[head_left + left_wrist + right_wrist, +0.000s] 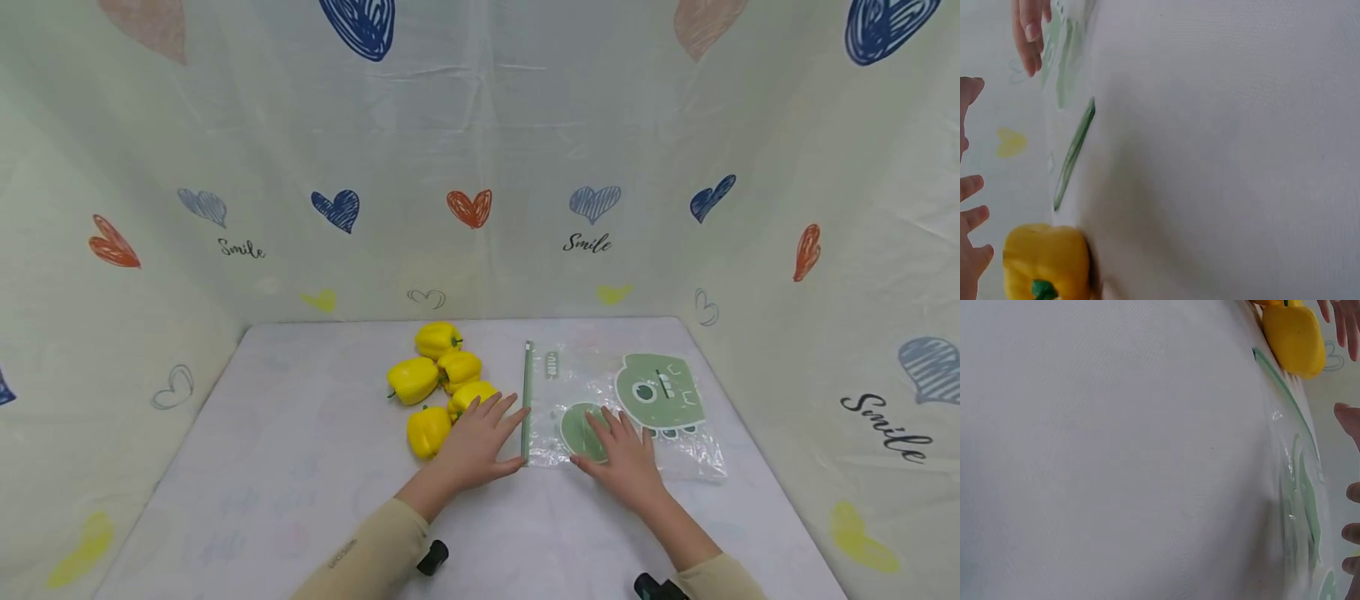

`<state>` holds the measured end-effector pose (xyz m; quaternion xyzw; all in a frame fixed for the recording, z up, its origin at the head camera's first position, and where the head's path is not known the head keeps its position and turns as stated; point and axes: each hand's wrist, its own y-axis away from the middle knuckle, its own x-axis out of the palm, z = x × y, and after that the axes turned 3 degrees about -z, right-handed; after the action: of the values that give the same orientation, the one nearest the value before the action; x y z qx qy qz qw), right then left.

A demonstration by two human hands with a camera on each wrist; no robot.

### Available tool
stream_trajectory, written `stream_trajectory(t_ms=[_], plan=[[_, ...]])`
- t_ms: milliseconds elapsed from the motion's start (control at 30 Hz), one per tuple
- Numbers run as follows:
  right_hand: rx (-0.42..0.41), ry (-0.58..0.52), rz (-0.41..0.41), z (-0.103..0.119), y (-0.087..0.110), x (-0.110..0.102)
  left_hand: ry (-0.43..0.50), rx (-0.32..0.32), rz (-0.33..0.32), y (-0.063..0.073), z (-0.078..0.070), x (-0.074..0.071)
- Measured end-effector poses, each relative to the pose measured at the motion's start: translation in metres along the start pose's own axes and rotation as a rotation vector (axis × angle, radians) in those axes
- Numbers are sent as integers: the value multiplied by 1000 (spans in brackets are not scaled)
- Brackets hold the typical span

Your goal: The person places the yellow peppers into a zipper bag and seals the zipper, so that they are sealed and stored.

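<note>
Several yellow bell peppers (413, 381) are grouped left of centre on the table. To their right a clear zip bag (551, 421) with green cartoon prints lies flat, its green zip strip (527, 367) facing the peppers. My left hand (476, 446), fingers spread, is between the nearest peppers and the strip, partly covering one pepper; it holds nothing. Over the bag's near part is my right hand (626, 462), fingers also spread and holding nothing. In the right wrist view, its fingertips (1352, 533) appear raised above the bag (1300, 506).
The white-covered table (300, 467) has a patterned curtain (480, 125) with hearts behind it and at both sides. Black wrist devices (432, 557) show near each sleeve at the front.
</note>
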<state>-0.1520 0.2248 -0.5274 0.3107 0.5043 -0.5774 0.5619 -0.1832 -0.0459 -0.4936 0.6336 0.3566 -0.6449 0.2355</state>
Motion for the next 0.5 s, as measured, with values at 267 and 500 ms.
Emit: stream_trajectory(t_ms=[267, 500], plan=[[58, -6, 22, -1, 5, 12, -24, 39, 5, -13, -12, 15], [115, 12, 43, -2, 4, 21, -53, 85, -17, -25, -18, 17]])
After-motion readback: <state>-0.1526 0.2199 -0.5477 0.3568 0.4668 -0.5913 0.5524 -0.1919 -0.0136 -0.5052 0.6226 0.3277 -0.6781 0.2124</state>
